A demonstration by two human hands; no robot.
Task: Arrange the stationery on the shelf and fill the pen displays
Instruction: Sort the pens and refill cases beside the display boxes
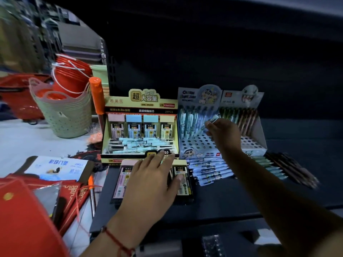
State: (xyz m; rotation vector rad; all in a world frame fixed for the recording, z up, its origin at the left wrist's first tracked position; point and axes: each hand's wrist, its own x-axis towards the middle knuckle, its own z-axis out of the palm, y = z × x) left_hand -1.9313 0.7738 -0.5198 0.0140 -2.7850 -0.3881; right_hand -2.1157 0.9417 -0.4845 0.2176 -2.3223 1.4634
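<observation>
We see the left hand [152,179] lying flat with its fingers [168,157] spread and straight, resting on a row of lead-refill packs [182,179] laid on the dark shelf [232,199]; the thumb presses on the pack at the right end of the row. Just beyond those fingertips stands the yellow refill display box [140,127], with more packs upright in its back row and loose pens lying in its tray.

The right hand [225,135] is raised, and its fingers [210,125] pinch a pale blue pen [211,120] at the perforated holes of the cartoon pen display [198,127], where other pens of the same kind already stand to the left of the fingers. To the right of that hand stands a second display [248,123] with a ghost on its header card, holding green and brown pens. Below the right wrist, a pile of loose blue pens [207,169] lies on the shelf, and further right lie green and dark pens [284,167], blurred. Far left of the left hand, stacked baskets [63,115] stand on the floor
</observation>
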